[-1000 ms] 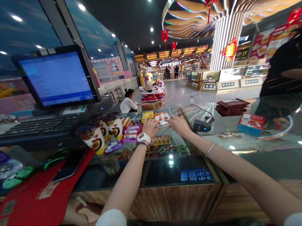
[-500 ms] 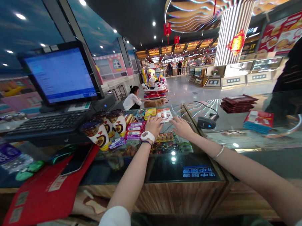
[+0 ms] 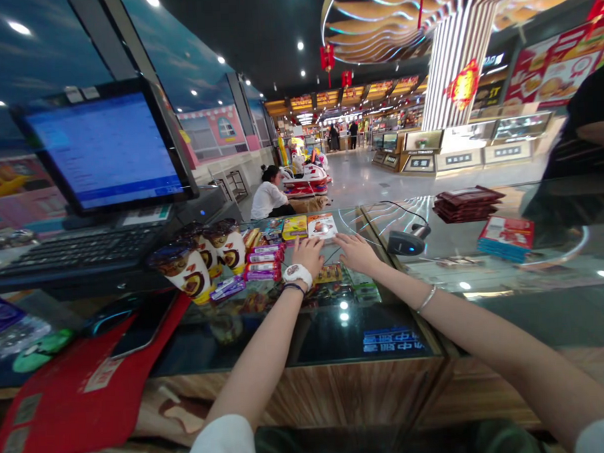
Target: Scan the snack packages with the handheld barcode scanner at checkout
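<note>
One white box with an orange print (image 3: 322, 225) lies flat near centre frame on the glass counter (image 3: 331, 339). Left hand (image 3: 309, 255): palm down, fingers extended, gripping nothing, fingertips at the box's lower left; contact cannot be told. Right hand (image 3: 357, 252): fingers likewise spread and holding nothing, fingertips near the box's lower right corner. Left of the box: yellow box (image 3: 295, 228), purple-wrapped packets (image 3: 263, 258), three lidded cups (image 3: 190, 277). Right of centre: barcode scanner (image 3: 407, 242). Upper left: lit monitor (image 3: 108, 148). Lower left: red mat (image 3: 80, 410).
</note>
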Available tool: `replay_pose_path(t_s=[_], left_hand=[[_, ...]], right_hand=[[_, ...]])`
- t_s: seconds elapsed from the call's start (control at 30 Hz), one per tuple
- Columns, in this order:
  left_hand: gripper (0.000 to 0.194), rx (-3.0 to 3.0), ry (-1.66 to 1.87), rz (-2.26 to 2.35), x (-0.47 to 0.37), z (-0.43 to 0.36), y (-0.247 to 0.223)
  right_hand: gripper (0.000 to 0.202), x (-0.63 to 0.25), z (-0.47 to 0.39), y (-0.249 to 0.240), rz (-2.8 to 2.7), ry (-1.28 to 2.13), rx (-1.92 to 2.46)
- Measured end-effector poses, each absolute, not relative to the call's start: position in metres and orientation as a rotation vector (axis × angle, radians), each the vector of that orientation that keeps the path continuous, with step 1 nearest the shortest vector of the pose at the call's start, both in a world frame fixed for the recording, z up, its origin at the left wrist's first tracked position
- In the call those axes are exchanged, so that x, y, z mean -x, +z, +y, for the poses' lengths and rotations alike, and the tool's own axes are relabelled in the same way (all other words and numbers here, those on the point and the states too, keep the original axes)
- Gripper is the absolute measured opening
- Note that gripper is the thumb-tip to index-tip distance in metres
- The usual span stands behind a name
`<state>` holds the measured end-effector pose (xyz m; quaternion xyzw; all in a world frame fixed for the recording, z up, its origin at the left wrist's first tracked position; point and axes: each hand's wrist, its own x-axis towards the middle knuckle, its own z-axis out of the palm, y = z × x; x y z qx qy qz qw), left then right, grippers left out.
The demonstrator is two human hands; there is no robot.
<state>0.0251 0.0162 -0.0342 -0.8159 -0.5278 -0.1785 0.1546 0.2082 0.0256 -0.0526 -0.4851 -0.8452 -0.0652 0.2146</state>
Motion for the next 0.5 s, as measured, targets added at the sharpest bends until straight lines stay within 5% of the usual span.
replay_pose_path(t_s=[0.5], left_hand=[[0.044, 2.355, -0.483, -1.571, -0.0240, 0.0223, -0.0356]], right_hand=[[0.056, -0.2095, 0.0298, -0.0550, -2.345, -0.151, 1.342]])
